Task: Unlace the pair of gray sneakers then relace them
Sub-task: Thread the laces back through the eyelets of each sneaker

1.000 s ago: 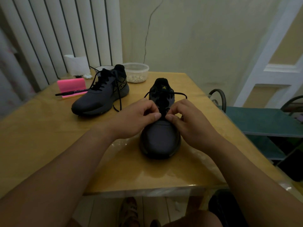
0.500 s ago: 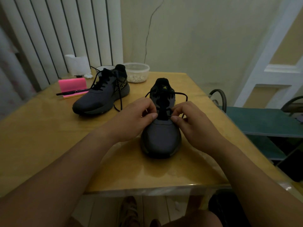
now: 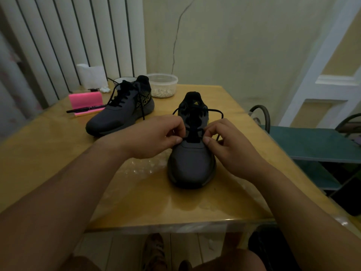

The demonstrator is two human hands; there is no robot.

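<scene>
The left hand [image 3: 156, 137] and right hand [image 3: 230, 147] each pinched the black lace [image 3: 197, 131] between them, where an uneven tug could have left one end short or dragged the sneaker [image 3: 192, 163].

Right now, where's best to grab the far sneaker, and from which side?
Probably the heel collar of the far sneaker, from above: it stands upright, opening up, heel end tallest. Avoid the loose lace hanging down its side.
</scene>
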